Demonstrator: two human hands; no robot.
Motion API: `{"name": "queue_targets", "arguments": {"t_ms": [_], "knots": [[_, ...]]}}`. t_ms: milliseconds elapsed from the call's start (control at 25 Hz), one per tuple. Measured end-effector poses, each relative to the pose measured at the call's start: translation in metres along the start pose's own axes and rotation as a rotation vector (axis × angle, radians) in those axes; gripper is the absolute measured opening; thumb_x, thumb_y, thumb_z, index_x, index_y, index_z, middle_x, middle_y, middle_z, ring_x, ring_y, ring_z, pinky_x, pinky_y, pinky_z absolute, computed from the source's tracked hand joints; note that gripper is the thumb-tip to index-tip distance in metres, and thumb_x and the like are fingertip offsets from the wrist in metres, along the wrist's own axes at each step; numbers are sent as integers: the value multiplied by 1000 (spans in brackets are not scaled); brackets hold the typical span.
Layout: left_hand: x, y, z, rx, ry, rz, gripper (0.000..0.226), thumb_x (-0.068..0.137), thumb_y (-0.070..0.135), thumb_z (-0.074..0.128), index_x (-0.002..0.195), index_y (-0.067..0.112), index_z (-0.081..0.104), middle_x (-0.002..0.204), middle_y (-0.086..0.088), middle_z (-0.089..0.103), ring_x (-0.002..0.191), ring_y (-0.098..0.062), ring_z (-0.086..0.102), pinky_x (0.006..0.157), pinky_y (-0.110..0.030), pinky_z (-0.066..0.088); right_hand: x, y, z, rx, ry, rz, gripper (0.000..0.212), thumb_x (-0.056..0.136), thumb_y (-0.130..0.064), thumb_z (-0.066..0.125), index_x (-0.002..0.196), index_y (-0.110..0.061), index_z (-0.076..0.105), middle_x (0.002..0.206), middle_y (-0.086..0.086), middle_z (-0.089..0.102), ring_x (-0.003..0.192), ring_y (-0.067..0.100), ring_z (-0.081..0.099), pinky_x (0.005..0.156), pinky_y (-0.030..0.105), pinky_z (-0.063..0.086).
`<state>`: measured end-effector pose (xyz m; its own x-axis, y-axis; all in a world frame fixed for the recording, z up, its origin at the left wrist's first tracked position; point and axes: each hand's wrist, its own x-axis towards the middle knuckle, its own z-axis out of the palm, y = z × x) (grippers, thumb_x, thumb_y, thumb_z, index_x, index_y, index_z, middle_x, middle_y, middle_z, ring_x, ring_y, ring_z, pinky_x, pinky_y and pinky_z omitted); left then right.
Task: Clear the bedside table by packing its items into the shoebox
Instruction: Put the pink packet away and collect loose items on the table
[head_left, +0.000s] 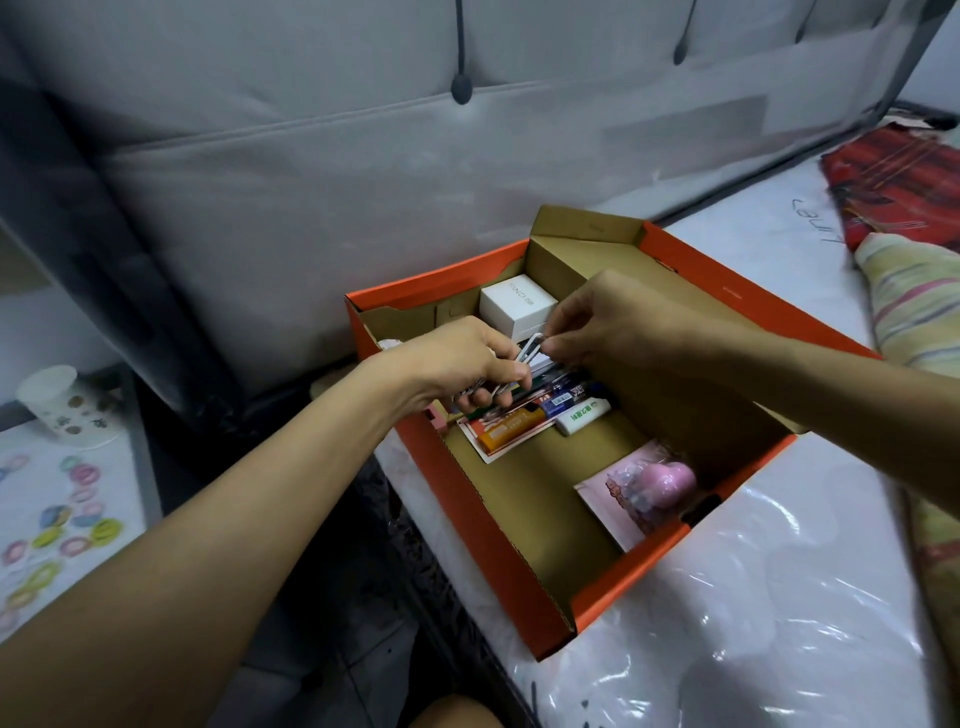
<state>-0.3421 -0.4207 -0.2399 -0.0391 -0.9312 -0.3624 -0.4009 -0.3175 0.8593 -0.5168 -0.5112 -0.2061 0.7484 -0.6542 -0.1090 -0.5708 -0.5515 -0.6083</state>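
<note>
White paper made the cup (49, 402) at the far left, standing upright on the bedside counter (122, 457), with a scatter of round coloured stickers (85, 475) lying flat on the counter in front of it. Behind it rose a grey padded headboard (311, 156).

The left hand (457, 358) reached over the near-left wall of the orange shoebox (483, 525), its fingers curled round the lower end of a silver wire clip (530, 348); there seemed to be more metal bunched in that fist, though the blur left it unclear. The right hand (608, 322) met it from the other side, thumb and forefinger pinching the clip's upper loop. The clip hung above the box's far-left part, touching nothing inside.

The shoebox sat open on a mattress (779, 597) wrapped in clear plastic. Inside, a small white box (511, 309) stood against the far wall. Below the hands lay a row of pens (561, 395), an orange tube (511, 431) on a red-edged card, and just beside them a white eraser (582, 415). In the near-right corner a pink heart-shaped thing (670, 483) rested on a pink card (608, 514).

Further right on the mattress lay a pastel-striped pillow (914, 312), and beyond it a red patterned cloth (893, 182).
</note>
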Motion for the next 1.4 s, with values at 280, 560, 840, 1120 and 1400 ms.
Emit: {"name": "queue_targets", "arguments": {"t_ms": [280,560,840,1120,1400], "knots": [[-1,-1,5,134,-2,-24,13,97,10,58,99,3,68,74,-13,72,39,-6,44,36,-16,34,-6,27,15,-304,-102,88,5,82,-27,74,83,-22,74,80,-6,71,68,3,64,57,16,47],[-1,-1,7,206,42,8,12,96,13,62,105,8,69,85,-16,75,38,-5,43,39,-16,36,-16,53,41,-468,-166,261,13,82,-21,75,90,-12,70,80,0,67,72,12,66,65,27,57],[1,-2,7,258,32,32,12,95,20,65,103,13,70,79,-9,76,40,-5,45,42,-18,38,-21,59,45,-633,-192,245,20,83,-19,74,97,-12,61,91,6,63,86,23,64,71,31,54],[2,-2,9,231,26,42,17,94,22,65,101,8,70,79,-11,75,38,-4,44,37,-14,36,-18,65,50,-889,-158,156,10,93,-9,53,101,-10,59,79,-1,53,66,17,50,57,28,40],[1,-2,9,245,30,38,19,96,27,63,100,10,71,80,-9,76,40,-4,45,39,-14,37,-10,60,54,-1082,-185,101,11,95,-18,52,104,-15,58,83,0,55,68,17,48,58,29,40]]}}
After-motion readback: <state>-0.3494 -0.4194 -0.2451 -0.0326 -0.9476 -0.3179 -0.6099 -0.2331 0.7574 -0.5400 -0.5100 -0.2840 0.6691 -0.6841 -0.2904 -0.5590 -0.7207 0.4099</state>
